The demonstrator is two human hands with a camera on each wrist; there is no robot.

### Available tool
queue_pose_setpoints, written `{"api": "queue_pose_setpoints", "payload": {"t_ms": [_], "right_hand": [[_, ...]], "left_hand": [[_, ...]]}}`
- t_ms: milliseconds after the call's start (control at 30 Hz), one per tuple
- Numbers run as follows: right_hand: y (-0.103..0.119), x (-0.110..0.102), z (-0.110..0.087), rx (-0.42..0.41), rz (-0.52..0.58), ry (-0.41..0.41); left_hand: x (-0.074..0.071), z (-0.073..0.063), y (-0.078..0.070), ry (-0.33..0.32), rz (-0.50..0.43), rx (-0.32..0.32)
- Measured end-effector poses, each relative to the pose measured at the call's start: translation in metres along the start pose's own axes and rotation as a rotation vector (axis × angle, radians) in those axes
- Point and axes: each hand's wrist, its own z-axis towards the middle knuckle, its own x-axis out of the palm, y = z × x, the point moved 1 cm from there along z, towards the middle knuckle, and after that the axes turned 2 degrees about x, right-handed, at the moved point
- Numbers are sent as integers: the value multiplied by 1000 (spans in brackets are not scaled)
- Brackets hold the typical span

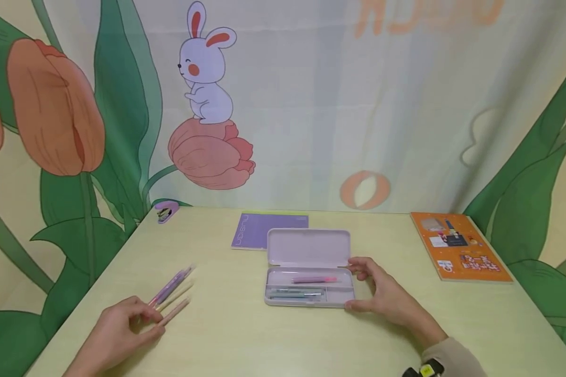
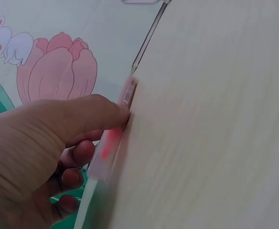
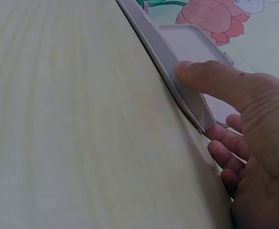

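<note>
Head view: pale lilac pencil case (image 1: 339, 296), with raised lid, on table (image 1: 226, 340); clock centre for all entries. Contents: pink-and-purple pen (image 1: 313, 280) in rear compartment; teal pens (image 1: 296, 295) in front-left compartment. At three o'clock, right hand (image 1: 389, 299), half spread, with thumb against front wall and fingers about rear corner, gripping case end. Between eight and nine, left hand (image 1: 122, 330), with thumb and forefinger pinching near end of pink pen (image 1: 175, 311); remaining fingers curled, per left wrist view. Alongside, toward nine: yellow pen (image 1: 177, 295), purple pens (image 1: 172, 285). At ten, purple stapler (image 1: 167, 211). At eleven, purple notebook (image 1: 264, 230), partly behind lid. Between two and three, orange book (image 1: 462, 248).
</note>
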Motion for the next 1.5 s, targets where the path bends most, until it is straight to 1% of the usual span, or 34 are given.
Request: {"api": "queue_pose_setpoints", "payload": {"t_ms": [100,300,433,567,700,833,933,1000,1100,1200,1367,1500], "right_hand": [[0,0,0,11,-1,4],[1,0,1,12,-4,5],[1,0,1,13,-6,2],[1,0,1,9,-10,3],[0,-1,1,6,-11,3],[0,-1,1,4,-14,-1],[1,-1,1,4,-16,0],[1,0,1,3,-16,1],[0,0,1,2,-14,-1],[0,-1,1,2,-12,-6],[0,-1,1,10,-11,-4],[-1,-1,1,16,-7,-1]], "left_hand": [[3,0,-1,-41,-13,33],[3,2,-4,-88,-49,47],[1,2,-3,-124,-127,96],[1,1,-2,-147,-199,138],[0,3,-5,-169,-216,196],[-4,12,-13,-173,-230,262],[-5,22,-24,-164,-252,313],[-6,31,-32,-152,-266,339],[-5,46,-49,-125,-273,353],[-2,64,-69,-103,-265,363],[13,93,-106,-76,-270,421],[33,114,-130,-39,-313,462]]}}
